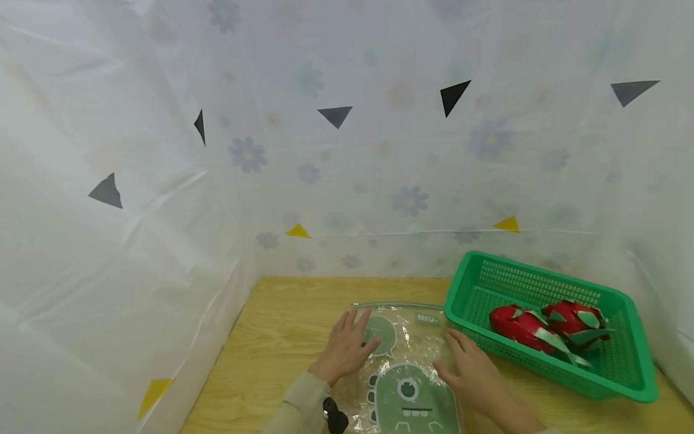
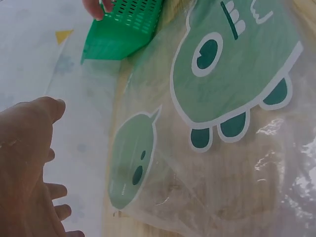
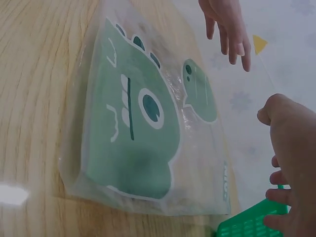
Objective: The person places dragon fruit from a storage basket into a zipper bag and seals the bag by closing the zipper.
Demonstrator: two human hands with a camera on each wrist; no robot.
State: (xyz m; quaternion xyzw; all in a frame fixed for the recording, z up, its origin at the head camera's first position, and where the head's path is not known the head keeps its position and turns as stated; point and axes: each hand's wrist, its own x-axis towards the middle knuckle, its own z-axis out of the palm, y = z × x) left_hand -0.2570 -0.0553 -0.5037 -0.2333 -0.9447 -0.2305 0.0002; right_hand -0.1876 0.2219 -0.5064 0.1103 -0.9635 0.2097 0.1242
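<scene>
A clear zip bag [image 1: 417, 407] printed with a green one-eyed monster lies flat on the table, its slider strip along the far edge. My left hand [image 1: 346, 346] is over the bag's upper left side, fingers spread and holding nothing. On the other side, my right hand [image 1: 474, 374] is by the bag's right edge, fingers loosely extended. In the left wrist view the left hand [image 2: 27, 158] appears apart from the bag [image 2: 227, 168]. In the right wrist view the right hand [image 3: 296, 158] likewise grips nothing; whether either hand touches the plastic, I cannot tell.
A green plastic basket [image 1: 547, 374] stands right of the bag, close to its upper right corner. Two red dragon fruits [image 1: 523, 328] with green scales lie in it. White patterned sheeting [image 1: 352, 181] borders the wooden table [image 1: 255, 361] at the back and sides.
</scene>
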